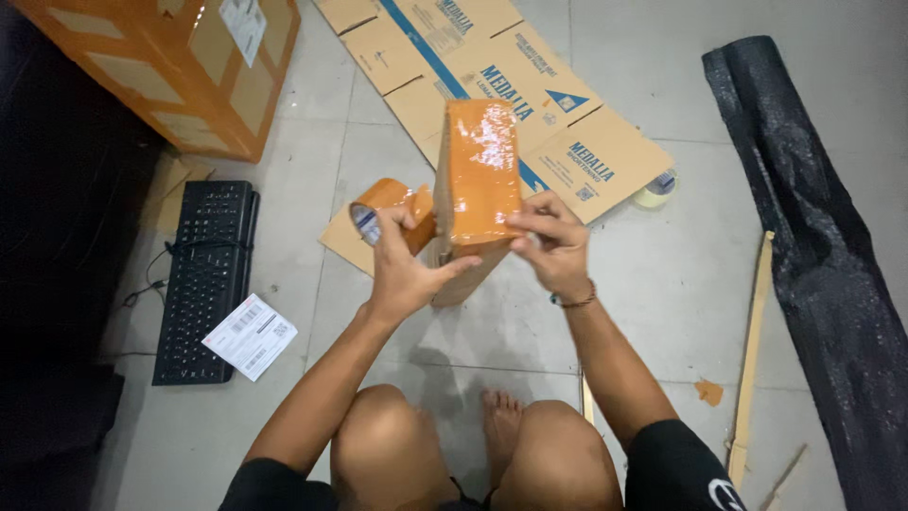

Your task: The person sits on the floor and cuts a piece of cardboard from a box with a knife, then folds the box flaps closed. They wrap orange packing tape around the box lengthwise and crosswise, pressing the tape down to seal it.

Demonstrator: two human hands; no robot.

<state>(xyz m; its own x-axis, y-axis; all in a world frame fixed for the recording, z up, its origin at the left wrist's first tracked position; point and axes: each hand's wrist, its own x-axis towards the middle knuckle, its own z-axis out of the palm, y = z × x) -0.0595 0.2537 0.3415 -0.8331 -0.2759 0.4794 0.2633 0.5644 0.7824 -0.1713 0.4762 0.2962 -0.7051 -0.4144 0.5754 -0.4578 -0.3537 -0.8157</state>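
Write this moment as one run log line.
left hand: holds orange tape roll | right hand: grips taped box | keyboard: on floor

Both forearms raised, left hand [402,270] and right hand [553,241] clenched.

Upright orange-taped box [478,180] held aloft, orange tape roll [383,208] beside.

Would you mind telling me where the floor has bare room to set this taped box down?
Bare tile lies between the flattened cardboard and the black roll, and between the keyboard and the knees. Under the box and both hands it is crowded.
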